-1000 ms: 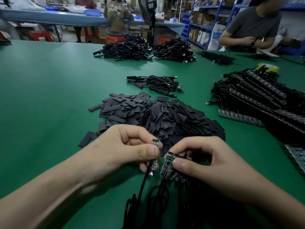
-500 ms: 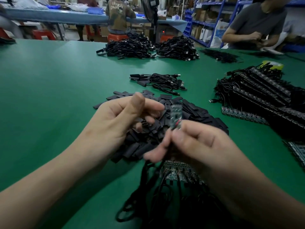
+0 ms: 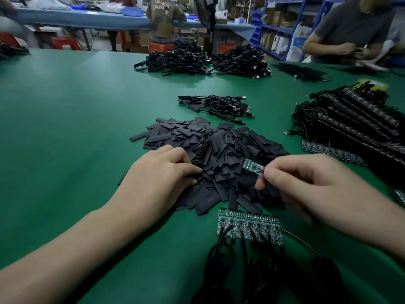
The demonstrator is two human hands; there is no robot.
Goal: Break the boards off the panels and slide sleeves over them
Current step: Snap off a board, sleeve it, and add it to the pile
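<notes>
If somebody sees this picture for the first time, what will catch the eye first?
The big pile of black sleeves in the middle of the green table, with the left hand resting on its left side. The right hand pinches one small green board above the pile, and a panel of wired boards lies just in front.

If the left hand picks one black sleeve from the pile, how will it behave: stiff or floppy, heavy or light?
Probably light and thin: the sleeves lie as flat strips in a loose heap. Likely floppy, being so thin. The left hand, touching the heap, may drag overlapping neighbours.
</notes>
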